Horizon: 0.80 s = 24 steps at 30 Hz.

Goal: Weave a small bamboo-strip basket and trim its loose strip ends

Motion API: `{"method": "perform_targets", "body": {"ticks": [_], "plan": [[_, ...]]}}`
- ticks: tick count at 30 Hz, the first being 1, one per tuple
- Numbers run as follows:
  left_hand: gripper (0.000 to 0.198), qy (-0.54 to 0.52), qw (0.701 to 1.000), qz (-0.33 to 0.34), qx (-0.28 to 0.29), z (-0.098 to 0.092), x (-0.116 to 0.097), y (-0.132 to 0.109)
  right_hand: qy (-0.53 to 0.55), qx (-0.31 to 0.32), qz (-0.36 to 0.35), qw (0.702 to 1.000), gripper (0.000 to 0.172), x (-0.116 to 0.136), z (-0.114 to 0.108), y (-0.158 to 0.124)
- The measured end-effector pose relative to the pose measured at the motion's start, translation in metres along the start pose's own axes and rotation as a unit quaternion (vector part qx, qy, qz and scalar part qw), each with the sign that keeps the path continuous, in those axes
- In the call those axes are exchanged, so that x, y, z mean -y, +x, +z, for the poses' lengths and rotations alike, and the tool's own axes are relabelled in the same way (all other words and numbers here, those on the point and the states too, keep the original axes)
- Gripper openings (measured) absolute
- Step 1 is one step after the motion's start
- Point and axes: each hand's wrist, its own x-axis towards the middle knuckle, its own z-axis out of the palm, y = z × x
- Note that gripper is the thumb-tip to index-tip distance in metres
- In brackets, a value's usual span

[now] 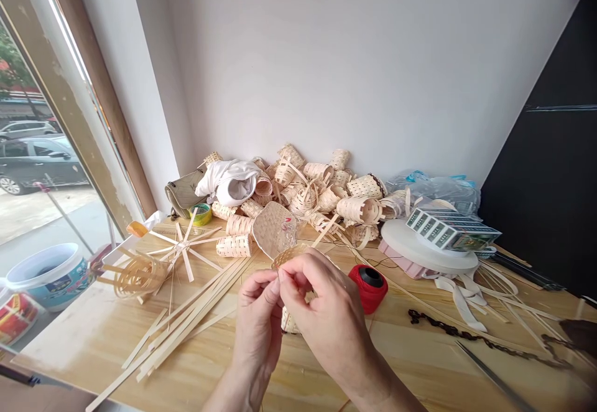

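My left hand (257, 312) and my right hand (326, 309) meet above the front middle of the table, each with thumb and forefinger pinched. Between and behind them is a small woven basket (290, 254), its rim showing above the fingers and a piece of its wall below. The left fingertips close on its rim. Right beside them, the right fingertips pinch something too fine to make out. Much of the basket is hidden by my right hand. A spool of red thread (368, 289) stands just right of that hand.
A pile of woven baskets (321, 188) lies against the wall. Flat bamboo strips (196, 312) and a star of crossed strips (181, 247) lie left. A boxed stack (452, 228) sits on a white round lid (396, 244), with a dark braid (466, 334) and pointed tool (489, 371) nearer.
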Motion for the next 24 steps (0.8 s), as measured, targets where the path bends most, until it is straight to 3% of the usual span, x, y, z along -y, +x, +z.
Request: {"method": "perform_targets", "body": {"ticks": [24], "plan": [[0.02, -0.006, 1.0, 0.002, -0.01, -0.0016, 0.0006, -0.0015, 0.005, -0.016, 0.012, 1.0, 0.02, 0.002, -0.0012, -0.0003]]}}
